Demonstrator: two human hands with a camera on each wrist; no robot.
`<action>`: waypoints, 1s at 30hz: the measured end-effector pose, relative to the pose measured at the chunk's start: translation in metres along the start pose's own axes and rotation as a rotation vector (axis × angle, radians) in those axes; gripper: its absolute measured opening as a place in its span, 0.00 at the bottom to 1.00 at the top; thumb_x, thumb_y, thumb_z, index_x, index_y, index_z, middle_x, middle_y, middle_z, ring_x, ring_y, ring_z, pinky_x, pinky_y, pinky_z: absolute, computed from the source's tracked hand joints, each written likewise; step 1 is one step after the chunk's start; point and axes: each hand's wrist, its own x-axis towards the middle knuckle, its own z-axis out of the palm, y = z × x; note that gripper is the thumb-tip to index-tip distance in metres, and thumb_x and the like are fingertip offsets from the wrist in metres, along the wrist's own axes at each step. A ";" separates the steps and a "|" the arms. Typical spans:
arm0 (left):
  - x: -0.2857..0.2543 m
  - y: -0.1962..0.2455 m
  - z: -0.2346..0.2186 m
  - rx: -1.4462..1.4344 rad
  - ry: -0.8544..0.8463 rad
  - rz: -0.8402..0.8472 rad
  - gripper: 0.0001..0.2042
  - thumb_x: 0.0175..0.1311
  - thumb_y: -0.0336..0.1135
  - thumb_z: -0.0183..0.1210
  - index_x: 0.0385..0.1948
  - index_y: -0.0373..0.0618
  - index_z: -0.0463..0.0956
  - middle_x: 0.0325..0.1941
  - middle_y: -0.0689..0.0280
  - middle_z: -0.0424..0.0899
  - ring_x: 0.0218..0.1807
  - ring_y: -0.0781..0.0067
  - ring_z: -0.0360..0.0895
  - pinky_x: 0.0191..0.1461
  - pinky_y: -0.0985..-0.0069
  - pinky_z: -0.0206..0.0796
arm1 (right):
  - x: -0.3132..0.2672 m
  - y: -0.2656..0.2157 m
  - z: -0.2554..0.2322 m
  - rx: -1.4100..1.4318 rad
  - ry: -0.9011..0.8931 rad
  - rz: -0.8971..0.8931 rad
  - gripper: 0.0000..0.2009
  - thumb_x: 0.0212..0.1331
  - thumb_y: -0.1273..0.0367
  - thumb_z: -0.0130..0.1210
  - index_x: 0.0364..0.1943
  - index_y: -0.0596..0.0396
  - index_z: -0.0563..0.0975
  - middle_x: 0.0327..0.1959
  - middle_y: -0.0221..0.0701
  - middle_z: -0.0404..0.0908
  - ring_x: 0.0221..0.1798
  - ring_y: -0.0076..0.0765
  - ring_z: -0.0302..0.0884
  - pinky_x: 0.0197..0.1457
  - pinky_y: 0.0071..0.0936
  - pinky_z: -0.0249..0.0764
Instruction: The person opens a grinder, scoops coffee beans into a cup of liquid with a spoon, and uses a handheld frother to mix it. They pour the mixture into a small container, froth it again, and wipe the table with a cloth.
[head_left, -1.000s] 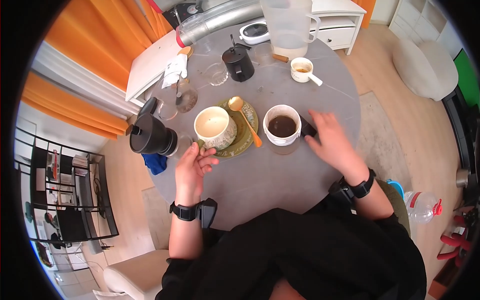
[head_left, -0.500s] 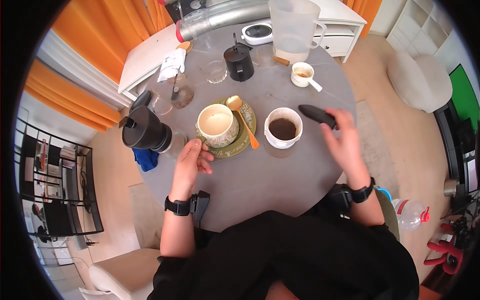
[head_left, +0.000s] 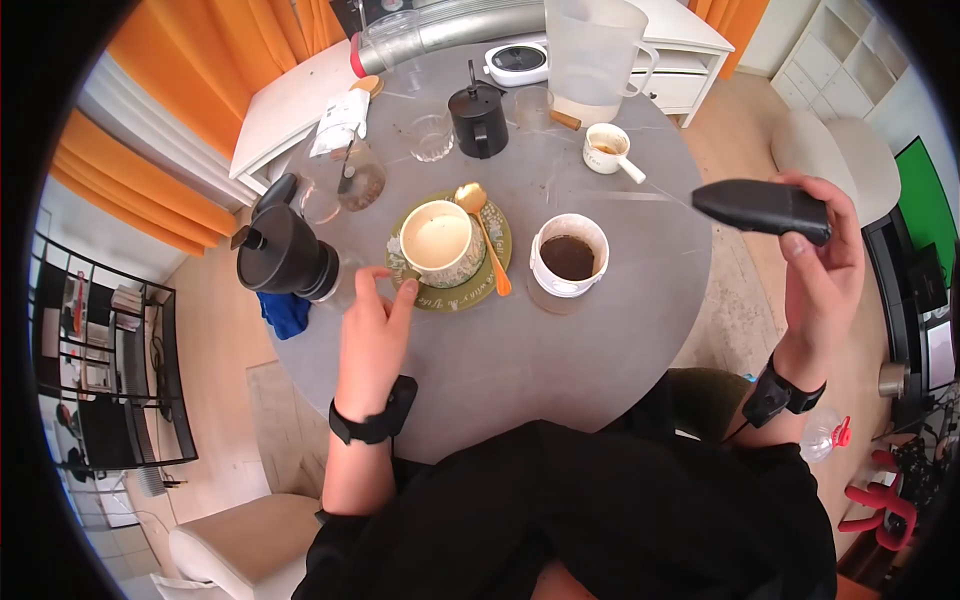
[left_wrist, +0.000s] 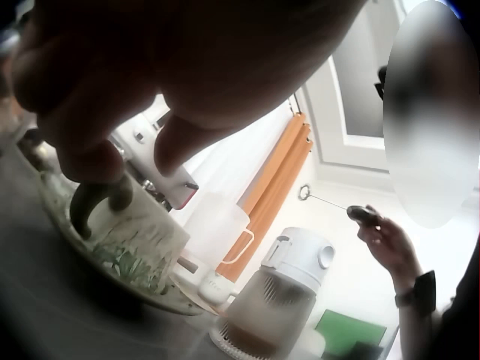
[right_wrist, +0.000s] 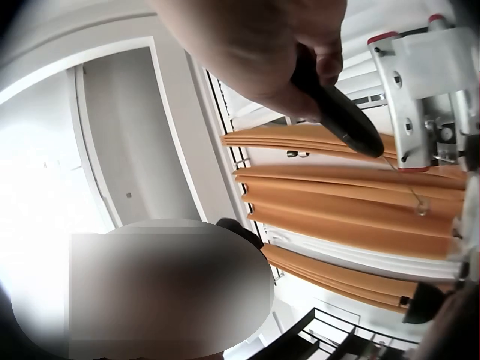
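Raised off the table's right side, my right hand [head_left: 825, 265] grips the thick black handle of a handheld milk frother [head_left: 760, 207]. Its thin wire shaft ends in a small ring whisk [left_wrist: 304, 192], seen in the left wrist view. My left hand [head_left: 372, 335] has thumb and finger at the handle of a patterned cup [head_left: 437, 238] of pale, creamy liquid. The cup stands on a green saucer [head_left: 462, 298], with a gold spoon [head_left: 488, 240] resting beside it. To the right is a white-rimmed container [head_left: 570, 262] of dark brown liquid.
A black moka pot [head_left: 285, 255] stands at the left edge. Farther back are a black kettle [head_left: 479, 122], a small white pan [head_left: 607, 150], a large translucent jug [head_left: 592, 65], a white scale [head_left: 517, 64] and a glass dish [head_left: 430, 138].
My right hand has picked up the frother from beside the dark liquid and lifted it up and to the right. My left hand has turned more palm-down at the cup's handle.
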 end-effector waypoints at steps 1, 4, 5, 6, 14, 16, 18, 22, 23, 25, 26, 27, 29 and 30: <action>-0.006 0.012 0.000 0.040 0.081 0.101 0.16 0.68 0.40 0.59 0.50 0.41 0.68 0.20 0.63 0.75 0.21 0.67 0.75 0.28 0.70 0.64 | 0.000 -0.007 0.000 -0.046 -0.075 0.030 0.25 0.52 0.84 0.57 0.58 0.62 0.73 0.55 0.42 0.77 0.56 0.33 0.77 0.59 0.25 0.72; -0.013 0.039 0.006 0.068 0.100 0.369 0.24 0.59 0.34 0.68 0.54 0.41 0.68 0.33 0.60 0.79 0.34 0.67 0.78 0.41 0.70 0.70 | 0.002 -0.021 0.023 -0.041 -0.214 0.095 0.26 0.53 0.85 0.58 0.60 0.63 0.73 0.55 0.41 0.78 0.55 0.32 0.77 0.58 0.26 0.72; -0.012 0.047 0.011 0.052 0.037 0.535 0.29 0.54 0.31 0.72 0.57 0.41 0.67 0.43 0.60 0.81 0.44 0.71 0.79 0.51 0.74 0.73 | 0.005 -0.020 0.026 -0.086 -0.273 0.069 0.27 0.54 0.83 0.60 0.61 0.62 0.72 0.55 0.37 0.78 0.56 0.30 0.77 0.58 0.26 0.72; -0.010 0.055 0.017 0.054 0.038 0.540 0.29 0.54 0.31 0.72 0.57 0.41 0.67 0.43 0.60 0.81 0.44 0.71 0.79 0.51 0.74 0.73 | 0.008 -0.020 0.032 -0.086 -0.269 0.065 0.27 0.54 0.83 0.60 0.61 0.62 0.72 0.55 0.37 0.78 0.56 0.30 0.77 0.58 0.26 0.72; 0.016 0.085 0.059 -0.203 -0.341 0.699 0.40 0.48 0.36 0.74 0.64 0.38 0.63 0.60 0.48 0.76 0.62 0.48 0.75 0.63 0.62 0.68 | 0.018 0.027 0.092 -0.059 -0.421 -0.165 0.29 0.57 0.76 0.62 0.66 0.50 0.69 0.65 0.31 0.73 0.58 0.31 0.76 0.50 0.26 0.74; 0.017 0.085 0.059 -0.197 -0.351 0.672 0.39 0.48 0.36 0.74 0.63 0.39 0.63 0.58 0.48 0.78 0.60 0.48 0.76 0.61 0.62 0.69 | 0.017 0.033 0.097 -0.068 -0.452 -0.208 0.29 0.58 0.75 0.62 0.66 0.49 0.69 0.67 0.32 0.72 0.56 0.32 0.77 0.47 0.27 0.75; 0.019 0.084 0.059 -0.191 -0.360 0.641 0.38 0.48 0.36 0.74 0.63 0.40 0.64 0.55 0.48 0.79 0.58 0.48 0.77 0.59 0.62 0.69 | 0.017 0.034 0.099 -0.187 -0.546 -0.249 0.29 0.59 0.74 0.62 0.67 0.50 0.68 0.69 0.32 0.71 0.54 0.35 0.79 0.46 0.28 0.76; 0.024 0.085 0.057 -0.183 -0.391 0.632 0.37 0.47 0.35 0.75 0.62 0.42 0.66 0.53 0.52 0.81 0.56 0.52 0.79 0.58 0.64 0.69 | 0.015 0.034 0.102 -0.106 -0.534 -0.131 0.31 0.60 0.74 0.60 0.69 0.50 0.65 0.69 0.36 0.70 0.56 0.42 0.79 0.47 0.28 0.81; 0.025 0.087 0.054 -0.153 -0.429 0.581 0.38 0.46 0.35 0.76 0.62 0.41 0.66 0.54 0.54 0.80 0.57 0.55 0.78 0.59 0.66 0.68 | 0.014 0.038 0.101 -0.109 -0.533 -0.129 0.31 0.60 0.74 0.60 0.69 0.50 0.65 0.69 0.36 0.70 0.56 0.42 0.79 0.47 0.28 0.81; 0.029 0.091 0.049 -0.157 -0.462 0.591 0.38 0.46 0.36 0.76 0.62 0.41 0.66 0.55 0.55 0.80 0.58 0.56 0.78 0.60 0.67 0.68 | 0.012 0.050 0.099 -0.127 -0.539 -0.282 0.31 0.61 0.75 0.60 0.69 0.49 0.63 0.69 0.37 0.68 0.58 0.44 0.78 0.48 0.29 0.83; 0.031 0.092 0.048 -0.160 -0.494 0.599 0.39 0.45 0.36 0.77 0.62 0.42 0.66 0.56 0.55 0.80 0.59 0.57 0.77 0.60 0.67 0.67 | 0.012 0.049 0.098 -0.129 -0.537 -0.279 0.31 0.61 0.75 0.60 0.69 0.49 0.63 0.69 0.37 0.68 0.58 0.44 0.78 0.48 0.29 0.83; 0.033 0.091 0.049 -0.161 -0.498 0.600 0.39 0.45 0.36 0.77 0.62 0.42 0.66 0.56 0.55 0.80 0.59 0.57 0.77 0.60 0.67 0.67 | 0.011 0.048 0.097 -0.099 -0.516 -0.201 0.31 0.61 0.76 0.60 0.69 0.49 0.62 0.70 0.37 0.67 0.59 0.43 0.78 0.48 0.30 0.83; 0.038 0.089 0.051 -0.226 -0.582 0.624 0.40 0.45 0.36 0.77 0.63 0.43 0.66 0.58 0.57 0.79 0.61 0.60 0.76 0.63 0.68 0.67 | 0.010 0.050 0.095 -0.071 -0.494 -0.121 0.31 0.61 0.77 0.60 0.69 0.49 0.62 0.70 0.37 0.66 0.59 0.43 0.78 0.48 0.30 0.84; 0.039 0.089 0.051 -0.227 -0.585 0.623 0.40 0.45 0.36 0.77 0.63 0.43 0.66 0.58 0.57 0.79 0.61 0.60 0.76 0.63 0.68 0.67 | 0.010 0.053 0.094 -0.053 -0.483 -0.172 0.32 0.61 0.77 0.60 0.69 0.48 0.62 0.71 0.36 0.65 0.60 0.42 0.78 0.49 0.31 0.84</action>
